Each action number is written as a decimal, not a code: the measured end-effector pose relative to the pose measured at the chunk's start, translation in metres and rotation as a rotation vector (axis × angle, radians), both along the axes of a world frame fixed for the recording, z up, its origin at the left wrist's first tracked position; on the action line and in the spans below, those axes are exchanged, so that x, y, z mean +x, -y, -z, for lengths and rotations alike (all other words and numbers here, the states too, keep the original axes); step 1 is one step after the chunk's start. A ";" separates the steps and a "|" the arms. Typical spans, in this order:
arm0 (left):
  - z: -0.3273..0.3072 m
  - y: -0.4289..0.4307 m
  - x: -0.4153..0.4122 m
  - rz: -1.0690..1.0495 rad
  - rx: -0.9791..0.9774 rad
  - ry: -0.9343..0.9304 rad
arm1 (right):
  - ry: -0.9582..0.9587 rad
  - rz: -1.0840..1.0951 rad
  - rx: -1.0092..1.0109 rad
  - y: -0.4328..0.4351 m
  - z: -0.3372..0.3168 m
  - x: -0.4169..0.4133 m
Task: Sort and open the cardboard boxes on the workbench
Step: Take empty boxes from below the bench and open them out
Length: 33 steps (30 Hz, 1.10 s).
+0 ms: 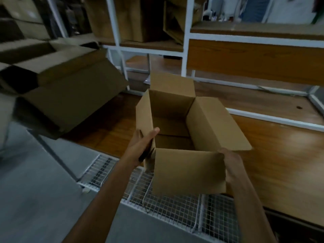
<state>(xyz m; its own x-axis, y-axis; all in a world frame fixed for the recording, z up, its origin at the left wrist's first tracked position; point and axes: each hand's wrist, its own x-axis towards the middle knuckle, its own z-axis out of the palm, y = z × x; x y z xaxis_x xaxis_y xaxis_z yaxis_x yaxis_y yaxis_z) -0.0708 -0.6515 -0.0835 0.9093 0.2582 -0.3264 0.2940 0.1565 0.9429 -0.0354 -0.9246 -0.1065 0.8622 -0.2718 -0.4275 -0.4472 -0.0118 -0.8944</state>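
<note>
An open brown cardboard box (177,109) is held over the near edge of the wooden workbench (280,155), its four top flaps spread out and its inside empty. My left hand (142,144) grips the box's left wall, thumb on top of the edge. My right hand (231,165) holds the near right corner, partly hidden behind the near flap. A bigger, darker cardboard box (70,99) lies tipped on its side at the left, its open end facing left.
White metal shelving (185,32) with folded cardboard stands behind the bench. A white wire-mesh rack (175,206) runs along the near edge below the box. Grey floor (35,199) lies at the lower left. More stacked boxes (22,18) sit at the far left.
</note>
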 end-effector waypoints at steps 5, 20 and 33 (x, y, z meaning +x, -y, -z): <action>-0.042 -0.069 -0.058 -0.345 -0.161 0.148 | 0.109 0.097 0.082 -0.060 -0.029 -0.042; -0.125 -0.187 -0.153 -0.653 0.051 0.500 | 0.479 0.008 0.267 -0.253 -0.132 -0.122; -0.205 -0.370 -0.049 -0.764 0.148 0.664 | 0.662 -0.100 0.491 -0.442 -0.202 -0.007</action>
<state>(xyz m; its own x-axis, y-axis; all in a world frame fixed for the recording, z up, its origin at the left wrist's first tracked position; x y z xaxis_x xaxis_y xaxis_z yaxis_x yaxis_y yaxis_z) -0.1198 -0.2816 0.1211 0.4704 0.8416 0.2655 -0.4240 -0.0483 0.9044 -0.0428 -0.4828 0.0952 0.9873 -0.0955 0.1267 0.1559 0.4372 -0.8858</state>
